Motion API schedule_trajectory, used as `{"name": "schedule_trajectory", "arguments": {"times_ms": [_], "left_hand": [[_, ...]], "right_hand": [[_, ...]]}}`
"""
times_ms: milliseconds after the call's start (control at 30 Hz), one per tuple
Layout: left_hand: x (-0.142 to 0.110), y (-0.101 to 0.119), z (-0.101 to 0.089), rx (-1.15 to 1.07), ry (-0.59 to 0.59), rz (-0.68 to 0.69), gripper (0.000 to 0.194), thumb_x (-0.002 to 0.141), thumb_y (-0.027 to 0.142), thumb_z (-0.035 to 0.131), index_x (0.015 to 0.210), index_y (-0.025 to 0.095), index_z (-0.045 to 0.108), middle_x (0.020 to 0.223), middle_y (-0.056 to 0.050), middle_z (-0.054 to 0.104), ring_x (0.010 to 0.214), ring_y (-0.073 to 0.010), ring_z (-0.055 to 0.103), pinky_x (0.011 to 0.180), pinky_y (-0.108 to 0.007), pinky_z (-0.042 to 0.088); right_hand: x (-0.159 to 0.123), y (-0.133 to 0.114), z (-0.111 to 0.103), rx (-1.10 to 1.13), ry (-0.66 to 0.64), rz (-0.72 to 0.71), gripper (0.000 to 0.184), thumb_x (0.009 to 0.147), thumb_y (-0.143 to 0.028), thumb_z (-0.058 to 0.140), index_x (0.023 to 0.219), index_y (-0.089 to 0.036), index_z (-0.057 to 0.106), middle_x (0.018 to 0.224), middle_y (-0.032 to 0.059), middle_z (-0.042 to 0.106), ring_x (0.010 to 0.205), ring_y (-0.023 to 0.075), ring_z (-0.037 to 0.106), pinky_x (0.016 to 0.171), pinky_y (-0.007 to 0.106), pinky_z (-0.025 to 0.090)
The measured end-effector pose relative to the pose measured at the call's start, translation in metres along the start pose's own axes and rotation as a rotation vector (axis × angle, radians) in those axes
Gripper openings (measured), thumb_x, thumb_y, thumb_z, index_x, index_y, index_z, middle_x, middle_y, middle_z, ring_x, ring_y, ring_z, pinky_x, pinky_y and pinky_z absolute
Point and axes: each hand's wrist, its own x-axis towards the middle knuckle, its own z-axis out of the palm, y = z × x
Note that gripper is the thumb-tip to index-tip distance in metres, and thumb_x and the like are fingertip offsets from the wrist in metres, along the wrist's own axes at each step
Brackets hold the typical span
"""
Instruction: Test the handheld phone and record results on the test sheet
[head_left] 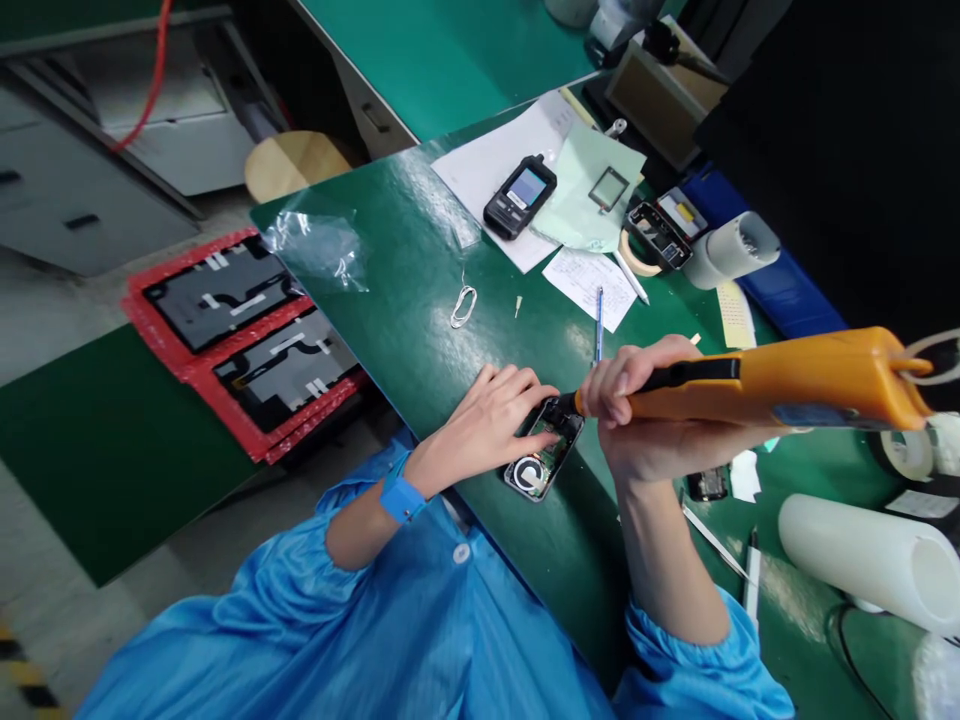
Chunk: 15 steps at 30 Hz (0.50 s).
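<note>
An opened handheld device point(551, 455) lies on the green bench, with its circuit board and a round white-and-black part showing. My left hand point(499, 415) steadies it, thumb and fingers at its upper end and left side. In my right hand point(649, 410) is an orange electric screwdriver point(810, 380) with a black lever, gripped near its front end. Its dark tip points down at the top of the device; the exact contact point is hard to make out. A blue wrist strap point(403, 490) circles my left wrist.
A black handheld unit point(520, 197) and papers point(480, 150) lie toward the back. On the bench are a coiled white cable point(463, 306), a blue pen point(598, 320) and tweezers point(716, 540). White rolls point(862, 555) stand right. Flat panels point(225, 290) on red wrap lie left.
</note>
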Motion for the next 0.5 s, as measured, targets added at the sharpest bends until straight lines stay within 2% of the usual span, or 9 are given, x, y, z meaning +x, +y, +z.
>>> {"name": "schedule_trajectory", "arguments": {"times_ms": [267, 367, 500], "left_hand": [[0.0, 0.001, -0.001, 0.032, -0.024, -0.005, 0.04, 0.11, 0.048, 0.074, 0.138, 0.02, 0.069, 0.115, -0.007, 0.071, 0.111, -0.0299, 0.064, 0.097, -0.041, 0.043], [0.0, 0.001, -0.002, 0.037, -0.028, -0.007, 0.04, 0.111, 0.048, 0.072, 0.14, 0.02, 0.067, 0.116, -0.007, 0.072, 0.111, -0.03, 0.064, 0.097, -0.041, 0.042], [0.001, 0.002, -0.003, 0.021, -0.045, -0.015, 0.039, 0.112, 0.047, 0.072, 0.139, 0.02, 0.068, 0.116, -0.007, 0.072, 0.111, -0.0297, 0.064, 0.096, -0.041, 0.042]], "right_hand": [[-0.004, 0.008, 0.008, 0.024, 0.045, 0.095, 0.085, 0.085, -0.108, 0.051, 0.075, -0.025, 0.066, 0.057, -0.0038, 0.054, 0.035, 0.009, 0.034, 0.035, 0.025, 0.03], [-0.006, 0.008, 0.016, 0.005, 0.074, 0.086, 0.083, 0.084, -0.108, 0.052, 0.074, -0.026, 0.062, 0.057, -0.0042, 0.052, 0.036, 0.0093, 0.034, 0.035, 0.025, 0.029], [-0.007, 0.007, 0.021, -0.029, 0.128, 0.059, 0.082, 0.084, -0.107, 0.052, 0.07, -0.027, 0.057, 0.054, -0.0068, 0.042, 0.037, 0.0097, 0.031, 0.036, 0.025, 0.03]]}}
